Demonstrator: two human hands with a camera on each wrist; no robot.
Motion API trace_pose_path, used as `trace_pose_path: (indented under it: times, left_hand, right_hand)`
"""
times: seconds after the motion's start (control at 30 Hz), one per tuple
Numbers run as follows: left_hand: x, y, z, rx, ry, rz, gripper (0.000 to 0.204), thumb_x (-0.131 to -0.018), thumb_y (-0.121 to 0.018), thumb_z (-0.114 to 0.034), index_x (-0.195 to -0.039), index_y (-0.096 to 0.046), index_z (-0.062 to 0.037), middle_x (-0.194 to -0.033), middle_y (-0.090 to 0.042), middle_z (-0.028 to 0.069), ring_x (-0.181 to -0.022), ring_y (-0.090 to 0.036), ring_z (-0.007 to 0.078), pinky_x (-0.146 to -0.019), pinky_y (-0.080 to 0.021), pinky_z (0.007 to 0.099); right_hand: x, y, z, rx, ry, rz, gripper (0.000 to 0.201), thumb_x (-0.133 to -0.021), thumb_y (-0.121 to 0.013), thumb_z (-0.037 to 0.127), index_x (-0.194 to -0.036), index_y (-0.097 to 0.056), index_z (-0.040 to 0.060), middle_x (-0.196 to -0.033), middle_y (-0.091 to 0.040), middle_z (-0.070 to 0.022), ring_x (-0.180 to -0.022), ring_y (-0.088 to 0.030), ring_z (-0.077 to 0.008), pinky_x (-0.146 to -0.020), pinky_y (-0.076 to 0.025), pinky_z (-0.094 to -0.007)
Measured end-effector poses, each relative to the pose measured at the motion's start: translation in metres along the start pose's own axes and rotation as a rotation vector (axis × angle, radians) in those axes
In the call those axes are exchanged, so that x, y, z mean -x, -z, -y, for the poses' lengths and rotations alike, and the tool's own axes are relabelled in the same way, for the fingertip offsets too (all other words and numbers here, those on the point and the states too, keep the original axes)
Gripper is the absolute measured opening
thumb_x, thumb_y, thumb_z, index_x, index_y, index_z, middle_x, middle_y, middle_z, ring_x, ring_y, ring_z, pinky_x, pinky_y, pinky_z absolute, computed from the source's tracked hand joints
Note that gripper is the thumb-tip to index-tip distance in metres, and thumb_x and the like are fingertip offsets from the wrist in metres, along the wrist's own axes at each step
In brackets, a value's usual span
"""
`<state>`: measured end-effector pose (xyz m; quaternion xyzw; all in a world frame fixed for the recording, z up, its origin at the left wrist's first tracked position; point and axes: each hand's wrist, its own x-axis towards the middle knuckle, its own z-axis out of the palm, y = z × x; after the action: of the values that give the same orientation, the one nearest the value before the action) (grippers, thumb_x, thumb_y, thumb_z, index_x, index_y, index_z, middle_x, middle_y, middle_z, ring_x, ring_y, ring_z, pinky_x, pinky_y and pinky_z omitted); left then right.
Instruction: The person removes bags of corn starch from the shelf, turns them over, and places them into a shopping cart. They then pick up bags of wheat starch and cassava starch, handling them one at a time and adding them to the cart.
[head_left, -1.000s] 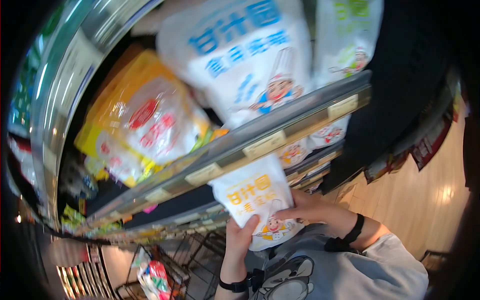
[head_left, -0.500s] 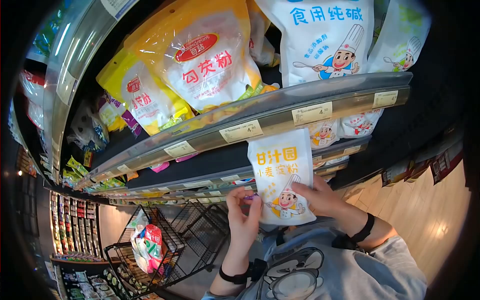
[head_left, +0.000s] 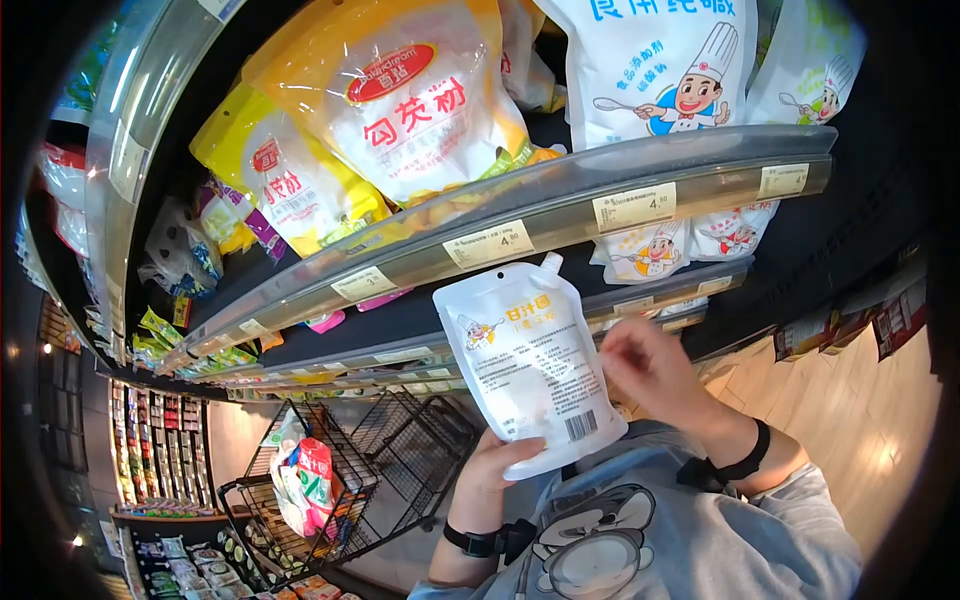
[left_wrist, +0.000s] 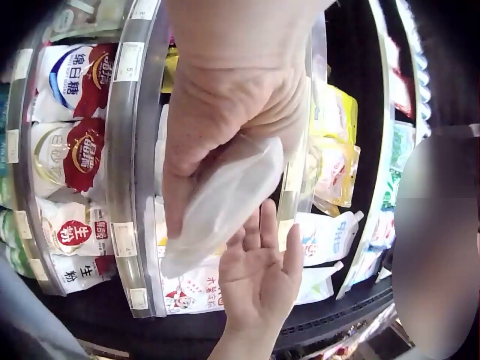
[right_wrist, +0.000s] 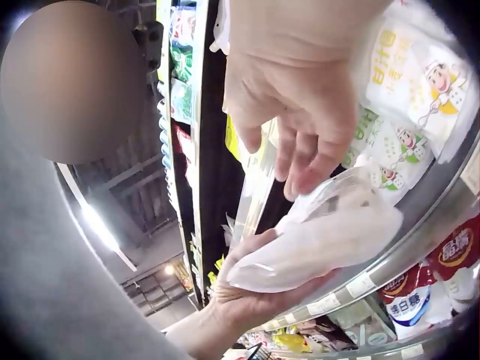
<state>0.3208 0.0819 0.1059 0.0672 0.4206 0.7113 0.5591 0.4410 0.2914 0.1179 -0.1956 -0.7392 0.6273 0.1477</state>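
A person's left hand [head_left: 503, 458] gripped the bottom edge of a white, soft plastic pouch [head_left: 530, 365] with orange lettering, a barcode and a corner spout. The pouch was in front of a curved grey store shelf [head_left: 390, 233] holding a large orange-and-white plastic bag [head_left: 400, 120]. The right hand [head_left: 652, 372], beside the pouch, was open and held nothing, its fingers loosely bent. Lower left stood a black wire shopping cart [head_left: 352, 492].

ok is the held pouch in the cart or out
Out: the left hand holds the pouch by the shelf, apart from the cart.
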Motion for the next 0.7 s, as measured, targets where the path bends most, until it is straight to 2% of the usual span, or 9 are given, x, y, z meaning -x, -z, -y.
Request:
trace_pose_path:
  times: [0.07,0.13,0.23,0.33,0.37,0.43,0.57,0.63,0.7]
  left_hand:
    - [0.003,0.000,0.002,0.020,0.005,-0.001,0.075,-0.064,-0.065,0.002,-0.133,-0.037,0.0037,-0.127,-0.051,0.0185,-0.117,-0.051,0.0315,-0.100,-0.039,0.0418]
    - [0.004,0.007,0.008,0.002,0.014,0.092,0.076,-0.065,-0.065,0.002,-0.135,-0.036,0.0032,-0.129,-0.050,0.0176,-0.120,-0.049,0.0304,-0.102,-0.036,0.0403]
    - [0.009,0.000,0.011,-0.049,0.059,0.072,0.077,-0.065,-0.065,0.003,-0.136,-0.035,0.0028,-0.131,-0.049,0.0166,-0.122,-0.046,0.0292,-0.103,-0.034,0.0390]
    - [0.013,-0.003,0.009,-0.058,0.083,0.127,0.077,-0.066,-0.066,0.003,-0.136,-0.034,0.0029,-0.132,-0.047,0.0162,-0.123,-0.045,0.0283,-0.104,-0.032,0.0393]
    - [0.013,-0.004,0.009,-0.056,0.085,0.124,0.077,-0.066,-0.066,0.003,-0.136,-0.034,0.0029,-0.132,-0.047,0.0162,-0.123,-0.045,0.0283,-0.104,-0.032,0.0393]
    - [0.014,-0.006,0.011,-0.131,0.087,0.067,0.088,-0.055,-0.066,-0.001,-0.136,-0.032,0.0053,-0.128,-0.049,0.0221,-0.117,-0.050,0.0357,-0.101,-0.037,0.0452]
    - [0.016,-0.007,0.013,-0.126,0.088,0.051,0.088,-0.055,-0.066,-0.001,-0.135,-0.032,0.0055,-0.128,-0.049,0.0223,-0.117,-0.050,0.0361,-0.101,-0.037,0.0454]
    - [0.015,0.002,0.015,-0.080,0.079,0.210,0.075,-0.069,-0.065,0.003,-0.137,-0.034,0.0024,-0.133,-0.047,0.0153,-0.124,-0.044,0.0265,-0.104,-0.031,0.0398]
    - [0.015,0.003,0.016,-0.086,0.067,0.207,0.075,-0.068,-0.066,0.003,-0.137,-0.034,0.0023,-0.133,-0.047,0.0148,-0.123,-0.044,0.0259,-0.104,-0.032,0.0393]
  right_hand:
    - [-0.001,0.002,-0.014,-0.082,0.004,-0.005,0.036,-0.088,-0.062,0.022,-0.116,-0.053,0.0025,-0.097,-0.062,-0.0097,-0.086,-0.059,-0.0118,-0.069,-0.049,-0.0232]
    - [-0.001,0.002,-0.016,-0.162,0.008,-0.014,0.038,-0.088,-0.062,0.022,-0.118,-0.050,0.0012,-0.099,-0.061,-0.0099,-0.089,-0.058,-0.0118,-0.071,-0.048,-0.0232]
    - [-0.002,-0.007,-0.019,-0.472,-0.021,0.214,0.045,-0.090,-0.060,0.024,-0.122,-0.045,-0.0037,-0.108,-0.059,-0.0094,-0.094,-0.057,-0.0114,-0.077,-0.048,-0.0254]
    - [0.002,-0.004,-0.013,-0.553,-0.125,0.279,0.043,-0.091,-0.059,0.023,-0.123,-0.045,-0.0028,-0.111,-0.058,-0.0088,-0.095,-0.057,-0.0116,-0.080,-0.049,-0.0266]
    - [0.003,-0.003,-0.010,-0.555,-0.128,0.280,0.043,-0.091,-0.059,0.023,-0.123,-0.045,-0.0028,-0.111,-0.058,-0.0088,-0.095,-0.057,-0.0116,-0.080,-0.049,-0.0266]
    - [0.006,-0.002,-0.008,-0.590,-0.091,0.275,0.042,-0.092,-0.057,0.021,-0.124,-0.044,-0.0019,-0.112,-0.058,-0.0078,-0.097,-0.057,-0.0117,-0.082,-0.049,-0.0275]
    - [0.006,-0.001,-0.013,-0.609,-0.077,0.292,0.042,-0.092,-0.056,0.019,-0.126,-0.044,-0.0012,-0.113,-0.058,-0.0075,-0.098,-0.056,-0.0118,-0.084,-0.049,-0.0279]
    - [0.005,-0.001,-0.016,-0.615,-0.050,0.299,0.042,-0.092,-0.056,0.019,-0.127,-0.043,-0.0012,-0.114,-0.058,-0.0077,-0.100,-0.056,-0.0121,-0.085,-0.048,-0.0278]
    - [0.005,-0.001,-0.019,-0.608,-0.045,0.298,0.043,-0.092,-0.056,0.019,-0.127,-0.043,-0.0011,-0.114,-0.058,-0.0077,-0.100,-0.056,-0.0122,-0.085,-0.048,-0.0278]
